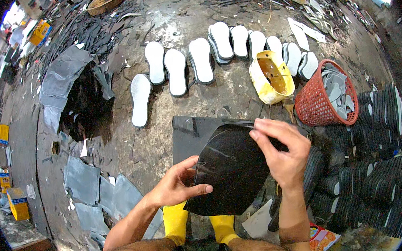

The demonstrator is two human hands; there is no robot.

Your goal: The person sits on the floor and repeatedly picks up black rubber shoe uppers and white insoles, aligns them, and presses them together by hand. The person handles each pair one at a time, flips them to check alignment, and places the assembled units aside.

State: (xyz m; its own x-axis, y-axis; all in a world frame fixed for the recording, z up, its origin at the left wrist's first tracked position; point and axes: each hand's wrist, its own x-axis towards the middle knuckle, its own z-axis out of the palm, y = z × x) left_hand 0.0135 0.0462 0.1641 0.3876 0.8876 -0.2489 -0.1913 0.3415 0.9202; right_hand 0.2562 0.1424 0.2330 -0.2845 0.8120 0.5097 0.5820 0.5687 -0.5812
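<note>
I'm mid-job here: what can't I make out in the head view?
Head view:
- Left hand: some fingertips are behind the black sheet, so its grip is unclear.
- Black sheet: the underside faces away from the camera.
- Dark slab: partly covered by the black sheet.
- Red basket: its bottom is hidden by its wall and grey scraps.

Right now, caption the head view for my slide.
Left hand and right hand hold a bent black sheet, with white-topped soles, yellow tub and red basket beyond.
</note>
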